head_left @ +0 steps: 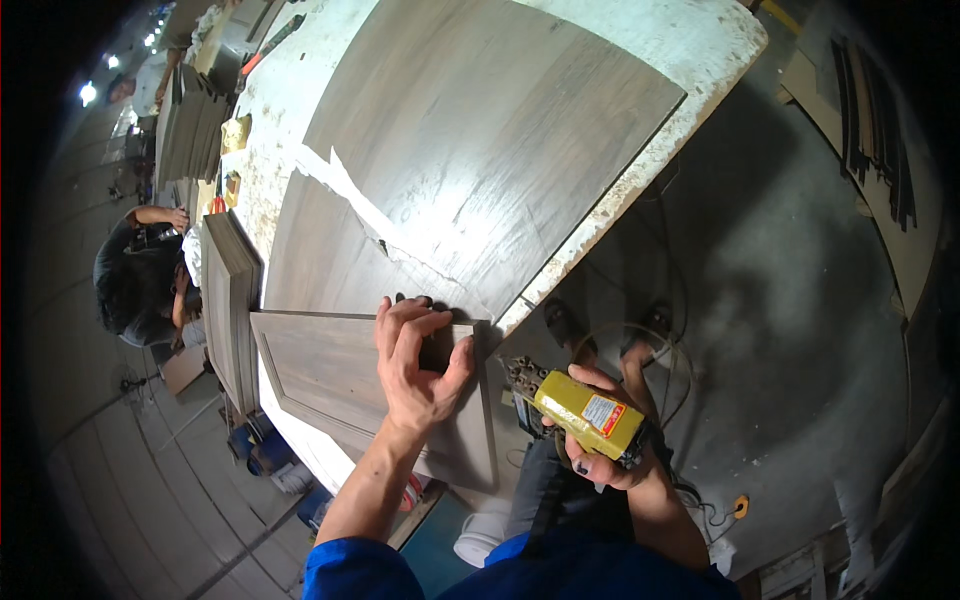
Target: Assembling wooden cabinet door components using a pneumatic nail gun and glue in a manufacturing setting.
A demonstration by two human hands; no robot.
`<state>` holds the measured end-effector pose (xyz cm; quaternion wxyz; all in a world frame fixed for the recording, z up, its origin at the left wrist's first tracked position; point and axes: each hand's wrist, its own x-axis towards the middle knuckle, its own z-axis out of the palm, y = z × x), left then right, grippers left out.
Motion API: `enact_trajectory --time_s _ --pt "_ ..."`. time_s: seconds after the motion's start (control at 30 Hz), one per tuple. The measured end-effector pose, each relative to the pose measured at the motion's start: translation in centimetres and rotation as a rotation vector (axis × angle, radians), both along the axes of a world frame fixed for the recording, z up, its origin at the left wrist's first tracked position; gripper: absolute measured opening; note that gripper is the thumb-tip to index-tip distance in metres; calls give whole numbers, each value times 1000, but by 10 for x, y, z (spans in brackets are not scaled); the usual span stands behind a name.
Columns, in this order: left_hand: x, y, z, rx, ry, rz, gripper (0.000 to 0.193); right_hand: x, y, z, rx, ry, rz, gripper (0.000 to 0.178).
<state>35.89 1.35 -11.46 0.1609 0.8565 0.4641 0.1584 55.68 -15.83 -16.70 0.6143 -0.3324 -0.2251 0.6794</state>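
Observation:
My right hand [612,472] is wrapped around the yellow body of a hand-held power trimmer [575,400], which has a label on its side. The tool's metal head points up and left, close to the near corner of a framed wood-grain cabinet door [320,365]. That door lies at the near end of the worktable. Bent over its upper edge, the fingers of my left hand [415,365] grip it near the corner, with the thumb spread to the right. Dark spots show by the fingertips; I cannot make out what they are. Beyond the door lies a large wood-grain panel [480,130].
A torn white strip [345,185] lies across the large panel. Stacked doors [228,310] stand at the white worktable's [720,40] left edge. At far left a co-worker [135,280] bends over. Cables [685,370] hang near my legs; dark strips [870,130] lie at right.

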Motion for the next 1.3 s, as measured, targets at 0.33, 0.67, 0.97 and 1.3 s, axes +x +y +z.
enact_trajectory --time_s 0.33,0.67,0.97,1.3 --pt "24 -20 6 -84 126 172 45 -1 -7 -13 23 -29 -56 93" --pt "15 -27 6 -87 121 107 47 0 15 -5 -107 200 13 86" --pt "9 -34 5 -97 65 111 44 2 19 -13 -70 289 88 83" --pt "8 -32 4 -105 72 93 43 5 23 -8 -54 182 70 80"
